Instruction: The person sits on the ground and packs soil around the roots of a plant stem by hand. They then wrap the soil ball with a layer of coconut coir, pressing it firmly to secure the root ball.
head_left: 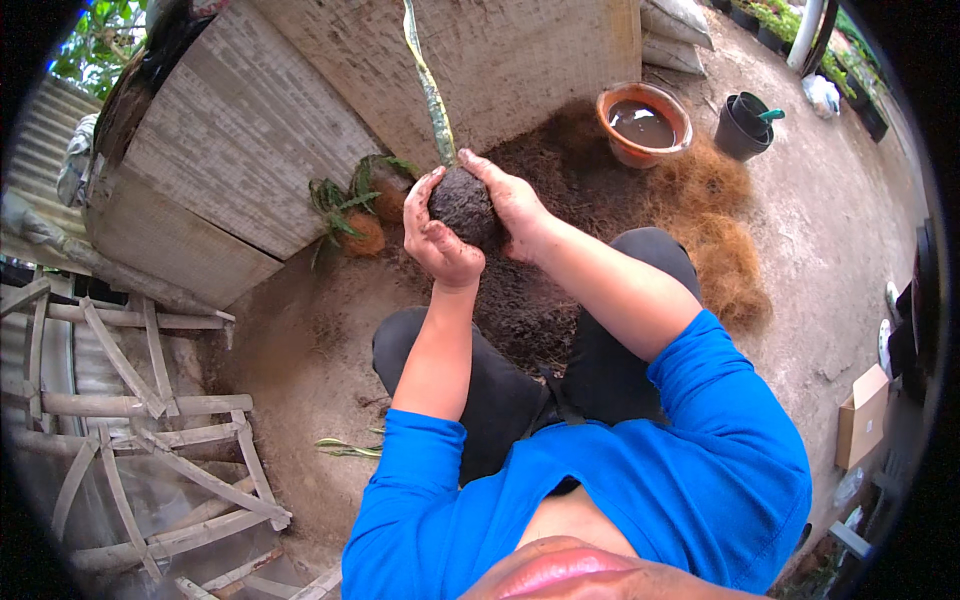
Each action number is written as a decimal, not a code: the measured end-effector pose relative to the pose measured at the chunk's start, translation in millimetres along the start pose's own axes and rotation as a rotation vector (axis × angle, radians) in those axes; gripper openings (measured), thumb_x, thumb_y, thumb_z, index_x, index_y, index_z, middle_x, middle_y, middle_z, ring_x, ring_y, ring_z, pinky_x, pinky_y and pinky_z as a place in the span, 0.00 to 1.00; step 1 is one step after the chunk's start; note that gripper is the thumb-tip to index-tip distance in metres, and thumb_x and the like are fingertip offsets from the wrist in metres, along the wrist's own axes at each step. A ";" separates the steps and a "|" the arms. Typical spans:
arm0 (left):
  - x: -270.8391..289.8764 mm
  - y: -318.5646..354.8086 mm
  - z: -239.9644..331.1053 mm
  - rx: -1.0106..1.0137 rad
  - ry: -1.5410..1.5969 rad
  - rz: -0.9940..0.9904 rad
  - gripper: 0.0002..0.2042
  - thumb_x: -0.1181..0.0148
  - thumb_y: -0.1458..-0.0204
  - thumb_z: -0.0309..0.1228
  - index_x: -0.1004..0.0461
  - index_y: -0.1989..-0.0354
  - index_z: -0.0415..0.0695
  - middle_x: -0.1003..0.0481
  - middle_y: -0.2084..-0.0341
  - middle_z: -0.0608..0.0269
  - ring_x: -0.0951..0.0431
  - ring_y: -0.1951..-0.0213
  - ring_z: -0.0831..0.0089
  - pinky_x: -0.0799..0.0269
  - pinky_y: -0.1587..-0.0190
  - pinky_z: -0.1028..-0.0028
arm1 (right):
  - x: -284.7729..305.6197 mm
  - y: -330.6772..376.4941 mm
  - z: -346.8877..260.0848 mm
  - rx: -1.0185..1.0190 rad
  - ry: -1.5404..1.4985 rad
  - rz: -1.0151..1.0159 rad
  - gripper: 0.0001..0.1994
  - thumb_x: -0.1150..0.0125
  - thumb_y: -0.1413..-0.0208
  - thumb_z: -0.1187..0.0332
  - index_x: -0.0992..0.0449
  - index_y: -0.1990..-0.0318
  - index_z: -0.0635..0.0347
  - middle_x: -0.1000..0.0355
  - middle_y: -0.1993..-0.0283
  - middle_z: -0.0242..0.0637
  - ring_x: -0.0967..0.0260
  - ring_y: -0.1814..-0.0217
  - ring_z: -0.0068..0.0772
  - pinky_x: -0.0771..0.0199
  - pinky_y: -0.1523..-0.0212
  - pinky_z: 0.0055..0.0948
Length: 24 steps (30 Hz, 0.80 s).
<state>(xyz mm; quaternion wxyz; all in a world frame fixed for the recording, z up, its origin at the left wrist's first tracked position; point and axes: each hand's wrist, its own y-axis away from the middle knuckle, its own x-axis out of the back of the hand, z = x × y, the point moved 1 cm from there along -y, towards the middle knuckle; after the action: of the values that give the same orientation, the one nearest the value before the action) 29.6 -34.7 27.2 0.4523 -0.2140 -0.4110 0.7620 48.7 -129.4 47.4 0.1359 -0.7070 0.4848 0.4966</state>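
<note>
Between my two hands is a round, dark ball of soil [463, 205], with one tall variegated snake plant leaf [432, 95] rising from its top. My left hand [438, 235] cups the ball from the left and below, its fingers curled and muddy. From the right, my right hand [508, 205] presses against the ball, thumb near the base of the leaf. The palm sides and part of the ball's underside are hidden. Beneath the hands a heap of dark loose soil [530, 310] lies on the ground between my knees.
Beyond the soil, a terracotta bowl [645, 145] holds murky water. Black pots [743, 128] with a green-handled tool stand right of it. Brown coir fibre [728, 250] lies on the right. Fibre-wrapped plants [362, 232] lean near the board wall [240, 130]; a wooden frame [150, 405] is left.
</note>
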 end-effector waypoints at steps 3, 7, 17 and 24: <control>-3.7 -14.7 6.1 0.046 -0.007 -0.103 0.33 0.71 0.43 0.53 0.32 0.58 0.29 0.29 0.61 0.45 0.28 0.56 0.56 0.37 0.50 0.65 | 2.6 -9.4 -10.9 -0.102 -0.087 -0.002 0.15 0.50 0.46 0.53 0.29 0.66 0.57 0.28 0.68 0.36 0.29 0.67 0.33 0.29 0.61 0.34; -4.5 -8.8 0.5 0.103 0.026 -0.046 0.33 0.72 0.43 0.53 0.31 0.58 0.30 0.29 0.61 0.46 0.28 0.56 0.56 0.37 0.51 0.65 | 5.5 -14.9 -6.4 -0.048 -0.129 0.011 0.13 0.49 0.47 0.56 0.29 0.68 0.57 0.28 0.69 0.35 0.30 0.68 0.33 0.29 0.62 0.32; -9.4 5.3 7.6 0.103 -0.156 0.014 0.26 0.72 0.41 0.44 0.30 0.60 0.33 0.28 0.61 0.48 0.29 0.57 0.56 0.36 0.52 0.64 | -0.3 -8.6 6.8 0.111 -0.144 0.140 0.11 0.48 0.48 0.60 0.29 0.70 0.57 0.29 0.73 0.34 0.31 0.73 0.31 0.29 0.68 0.33; -11.1 4.7 7.5 0.007 -0.135 0.053 0.29 0.74 0.43 0.47 0.31 0.59 0.33 0.29 0.61 0.47 0.30 0.56 0.51 0.37 0.51 0.60 | 6.1 -14.9 4.5 -0.007 -0.210 0.083 0.10 0.48 0.49 0.59 0.29 0.72 0.56 0.29 0.73 0.35 0.31 0.73 0.33 0.28 0.67 0.34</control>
<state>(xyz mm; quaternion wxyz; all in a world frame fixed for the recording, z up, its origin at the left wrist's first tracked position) 27.4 -48.7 27.1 0.4038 -0.1713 -0.4321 0.7880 58.5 -122.4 35.9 0.1628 -0.6310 0.4950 0.5747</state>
